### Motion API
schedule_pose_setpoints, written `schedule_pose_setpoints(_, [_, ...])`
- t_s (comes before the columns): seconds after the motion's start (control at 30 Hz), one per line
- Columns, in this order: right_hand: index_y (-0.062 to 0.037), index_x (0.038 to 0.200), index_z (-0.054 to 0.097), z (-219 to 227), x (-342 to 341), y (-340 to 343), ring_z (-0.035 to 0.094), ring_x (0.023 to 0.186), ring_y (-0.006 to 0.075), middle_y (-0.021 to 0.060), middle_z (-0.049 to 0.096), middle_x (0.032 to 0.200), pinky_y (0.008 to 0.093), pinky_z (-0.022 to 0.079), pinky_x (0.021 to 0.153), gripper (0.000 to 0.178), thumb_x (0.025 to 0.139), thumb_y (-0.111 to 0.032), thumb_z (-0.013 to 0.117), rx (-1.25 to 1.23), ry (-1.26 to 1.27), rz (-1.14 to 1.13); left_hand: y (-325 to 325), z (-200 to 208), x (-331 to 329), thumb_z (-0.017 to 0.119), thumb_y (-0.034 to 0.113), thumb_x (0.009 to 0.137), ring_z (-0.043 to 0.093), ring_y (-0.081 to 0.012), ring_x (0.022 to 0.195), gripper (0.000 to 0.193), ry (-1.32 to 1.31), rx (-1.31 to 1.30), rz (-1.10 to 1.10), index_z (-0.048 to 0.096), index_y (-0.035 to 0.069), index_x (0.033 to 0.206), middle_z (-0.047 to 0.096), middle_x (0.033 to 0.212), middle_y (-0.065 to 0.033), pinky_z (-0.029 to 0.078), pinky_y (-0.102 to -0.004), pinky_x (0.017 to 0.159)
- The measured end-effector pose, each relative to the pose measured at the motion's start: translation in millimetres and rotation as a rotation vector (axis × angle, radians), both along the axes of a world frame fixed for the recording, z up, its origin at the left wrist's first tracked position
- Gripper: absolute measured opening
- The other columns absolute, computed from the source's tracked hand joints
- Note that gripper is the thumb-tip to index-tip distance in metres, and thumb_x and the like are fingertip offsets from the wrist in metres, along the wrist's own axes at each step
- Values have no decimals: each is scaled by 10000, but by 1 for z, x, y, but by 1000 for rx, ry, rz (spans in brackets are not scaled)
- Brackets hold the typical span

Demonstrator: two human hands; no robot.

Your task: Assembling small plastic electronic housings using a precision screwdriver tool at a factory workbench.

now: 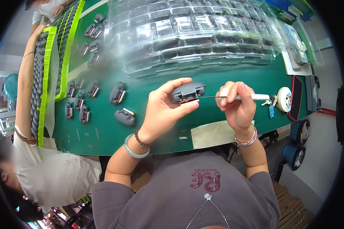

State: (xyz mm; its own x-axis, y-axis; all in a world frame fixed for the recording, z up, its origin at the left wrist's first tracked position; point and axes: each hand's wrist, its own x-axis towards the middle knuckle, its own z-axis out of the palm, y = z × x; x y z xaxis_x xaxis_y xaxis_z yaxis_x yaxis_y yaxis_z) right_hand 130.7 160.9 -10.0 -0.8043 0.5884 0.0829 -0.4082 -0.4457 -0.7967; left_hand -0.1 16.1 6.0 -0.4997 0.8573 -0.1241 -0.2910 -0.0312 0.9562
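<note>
My left hand [163,110] holds a small grey plastic housing [188,91] with a red part on its underside, lifted above the green table [103,133]. My right hand [237,105] grips a thin white-handled tool [252,97]. Its metal tip points left and touches the housing's lower right edge. Both hands are close together over the table's front edge.
Several similar grey housings [118,93] lie scattered on the table's left. Stacked clear plastic trays [195,34] fill the back. A person [38,171] on the left reaches over yellow-green trays [46,76] of grey parts. Keys and a round white tape [283,99] lie right; a beige patch [212,134] lies at the front edge.
</note>
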Motion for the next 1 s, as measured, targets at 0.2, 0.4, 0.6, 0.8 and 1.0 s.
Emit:
schedule_pose_setpoints(0.2, [14,611,511,-1,-1,1,497,500,175,139,534,610,263,410,469,431,932,-243,382,71,-27,-14,2,-2,-2,685,-19,729,574,-134,911,479,8,1,-15,478,-71,1159,571,1041,-119,512,-262,793])
schedule_pose_setpoints(0.4, [16,615,506,2,-1,-3,493,523,178,139,528,628,266,399,466,408,922,-232,402,71,-20,1,-3,-1,1,695,-6,728,570,-114,877,457,28,15,20,505,-38,1142,583,1009,-90,508,-237,746])
schedule_pose_setpoints(0.6, [13,753,531,-1,8,1,486,601,196,126,514,693,295,416,509,441,929,-343,341,194,93,-188,-8,7,-10,672,-42,734,544,-148,983,472,75,45,-40,475,-31,1162,541,1080,-84,496,-285,824])
schedule_pose_setpoints(0.8, [60,931,570,5,53,-23,540,681,207,161,553,827,290,452,564,398,908,-285,373,486,-104,-394,-66,37,-56,665,-62,719,573,-156,942,471,374,36,239,484,-16,1151,583,1038,-104,496,-281,801])
schedule_pose_setpoints(1.0, [22,858,565,-20,79,-49,561,681,173,118,596,793,276,450,668,128,851,-91,505,785,-387,-353,-122,15,-233,707,257,731,596,-173,846,444,912,-439,655,583,-38,1038,637,922,-135,473,-291,723])
